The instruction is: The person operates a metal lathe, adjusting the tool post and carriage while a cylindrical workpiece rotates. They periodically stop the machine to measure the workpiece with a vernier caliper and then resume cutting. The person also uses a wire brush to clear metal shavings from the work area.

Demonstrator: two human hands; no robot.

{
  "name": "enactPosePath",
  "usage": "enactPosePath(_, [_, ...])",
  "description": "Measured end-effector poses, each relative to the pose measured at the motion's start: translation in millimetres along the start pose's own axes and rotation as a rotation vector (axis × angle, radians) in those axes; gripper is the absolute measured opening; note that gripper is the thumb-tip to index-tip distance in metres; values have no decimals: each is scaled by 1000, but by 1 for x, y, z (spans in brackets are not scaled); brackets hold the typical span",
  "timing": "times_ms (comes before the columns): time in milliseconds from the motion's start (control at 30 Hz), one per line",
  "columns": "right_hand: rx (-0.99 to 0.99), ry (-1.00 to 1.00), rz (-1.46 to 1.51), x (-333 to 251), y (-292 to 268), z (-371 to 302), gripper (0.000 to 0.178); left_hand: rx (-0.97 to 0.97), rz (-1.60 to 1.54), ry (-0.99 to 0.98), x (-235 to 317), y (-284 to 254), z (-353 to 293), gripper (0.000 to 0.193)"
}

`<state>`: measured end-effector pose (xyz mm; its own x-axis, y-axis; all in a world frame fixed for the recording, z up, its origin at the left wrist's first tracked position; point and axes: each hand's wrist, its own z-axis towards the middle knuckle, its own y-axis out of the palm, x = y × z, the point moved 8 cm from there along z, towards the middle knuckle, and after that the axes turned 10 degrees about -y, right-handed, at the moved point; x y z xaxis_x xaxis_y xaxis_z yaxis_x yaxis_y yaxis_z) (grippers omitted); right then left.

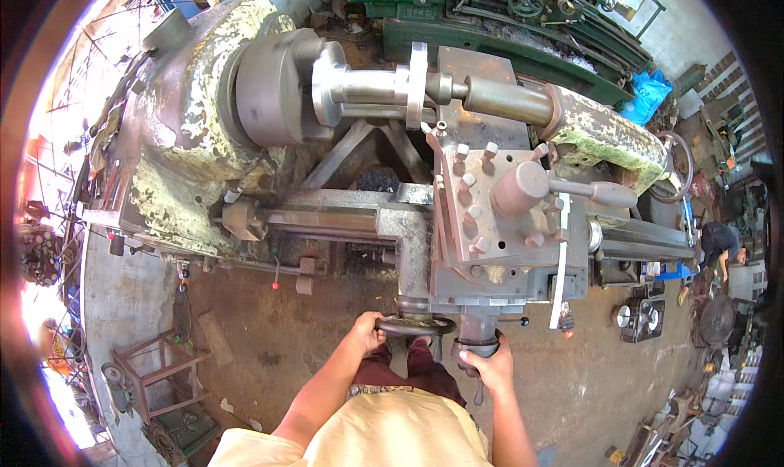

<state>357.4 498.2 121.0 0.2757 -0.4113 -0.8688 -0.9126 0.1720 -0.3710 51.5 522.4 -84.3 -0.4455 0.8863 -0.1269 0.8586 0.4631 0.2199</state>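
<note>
A large worn lathe fills the view. My left hand (370, 330) is closed round the left rim of a dark handwheel (416, 326) at the front of the carriage. My right hand (490, 362) grips a dark round crank knob (478, 348) below the cross slide. Beyond them, a shiny flanged metal shaft (371, 86) sits between the chuck (273, 87) and the tailstock centre (441, 89); the chuck looks blurred. The cutting tool (433, 138) points from the square tool post (490, 210) toward the right flange. A clamping lever (600, 193) tops the tool post.
Behind stands a green lathe (498, 38), with a blue plastic bag (648, 95) at its right end. A rusty metal frame (163, 369) stands on the floor at left. Far right, another person (720, 242) bends over near scattered parts.
</note>
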Motion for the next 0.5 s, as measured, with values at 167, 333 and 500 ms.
enactPosePath(167, [-1, 7, -105, 6, -2, 1, 85, 36, 92, 87, 4, -4, 4, 14])
enactPosePath(333, [-17, 85, -13, 24, 1, 1, 83, 82, 118, 145, 1, -1, -6, 20])
enactPosePath(500, [-89, 31, 253, 32, 6, 8, 85, 54, 132, 139, 2, -1, -4, 20])
